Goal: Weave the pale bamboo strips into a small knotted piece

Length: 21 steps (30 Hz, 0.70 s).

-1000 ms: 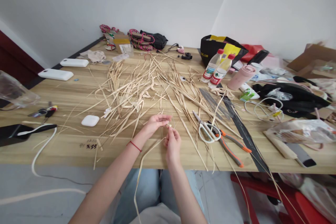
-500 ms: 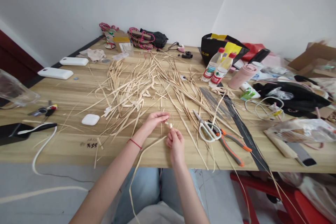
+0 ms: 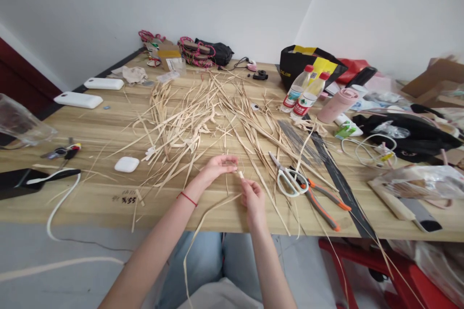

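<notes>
— What have the hands got?

— My left hand and right hand meet above the near table edge, each pinching the same small pale knot of straw. A long straw strip trails from it over the edge toward my lap.

— Anything readable nearby?

— Black marks on the wood left of my wrist look like "X55", partly smudged. The two bottles have red caps and red-and-green labels; the print is too small to read.

— And containers?

— Those bottles look nearly empty. A pink tumbler stands beside them, its contents hidden. Behind sits a black and yellow bag. Scissors and orange-handled pliers lie just right of my hands.
</notes>
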{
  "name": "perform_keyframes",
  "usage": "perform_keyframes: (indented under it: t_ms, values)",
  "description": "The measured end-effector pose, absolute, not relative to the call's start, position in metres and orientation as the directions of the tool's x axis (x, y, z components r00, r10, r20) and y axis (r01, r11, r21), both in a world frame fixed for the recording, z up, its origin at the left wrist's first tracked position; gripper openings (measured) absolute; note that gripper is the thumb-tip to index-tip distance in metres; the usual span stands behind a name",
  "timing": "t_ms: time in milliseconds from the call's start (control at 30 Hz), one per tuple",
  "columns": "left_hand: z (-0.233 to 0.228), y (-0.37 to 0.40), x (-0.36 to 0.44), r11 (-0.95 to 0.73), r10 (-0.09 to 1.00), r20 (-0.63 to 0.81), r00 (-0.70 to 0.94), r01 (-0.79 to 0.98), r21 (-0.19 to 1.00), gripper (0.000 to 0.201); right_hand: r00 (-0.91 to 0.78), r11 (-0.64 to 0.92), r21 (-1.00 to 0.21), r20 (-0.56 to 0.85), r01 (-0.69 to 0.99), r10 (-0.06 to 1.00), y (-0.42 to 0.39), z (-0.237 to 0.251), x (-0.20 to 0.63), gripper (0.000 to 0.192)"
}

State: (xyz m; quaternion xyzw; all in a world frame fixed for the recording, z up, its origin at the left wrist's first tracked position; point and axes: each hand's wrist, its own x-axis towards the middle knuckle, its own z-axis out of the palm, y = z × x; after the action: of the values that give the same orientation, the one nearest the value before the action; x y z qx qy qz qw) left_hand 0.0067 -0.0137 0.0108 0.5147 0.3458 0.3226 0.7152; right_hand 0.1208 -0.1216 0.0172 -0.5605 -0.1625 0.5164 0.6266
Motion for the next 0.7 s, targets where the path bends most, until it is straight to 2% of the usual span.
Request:
perform_keyframes:
  t_ms: [100, 233, 400, 567, 700]
  values:
    - [0.01, -0.015, 0.007, 0.254, 0.805, -0.152, 0.574, -0.101, 0.962, 0.04, 0.43, -0.193, -0.916, -0.341, -0.351, 0.836, -0.119, 0.017, 0.135, 0.035]
    - [0.01, -0.016, 0.007, 0.222, 0.802, -0.123, 0.584, -0.101, 0.97, 0.039, 0.327, -0.254, -0.937, -0.324, -0.239, 0.887, -0.111, 0.021, 0.156, 0.036]
    - [0.011, -0.017, 0.008, 0.232, 0.781, -0.114, 0.614, -0.115, 0.966, 0.038, 0.21, -0.236, -0.96, -0.265, -0.153, 0.941, -0.099, 0.03, 0.173, 0.032]
    - [0.011, -0.018, 0.007, 0.236, 0.769, -0.102, 0.631, -0.132, 0.963, 0.037, 0.117, -0.175, -0.984, -0.17, 0.038, 0.979, -0.087, 0.029, 0.186, 0.028]
    - [0.011, -0.019, 0.006, 0.223, 0.77, -0.094, 0.631, -0.128, 0.966, 0.041, 0.068, -0.158, -0.985, -0.153, 0.075, 0.986, -0.081, 0.026, 0.191, 0.029]
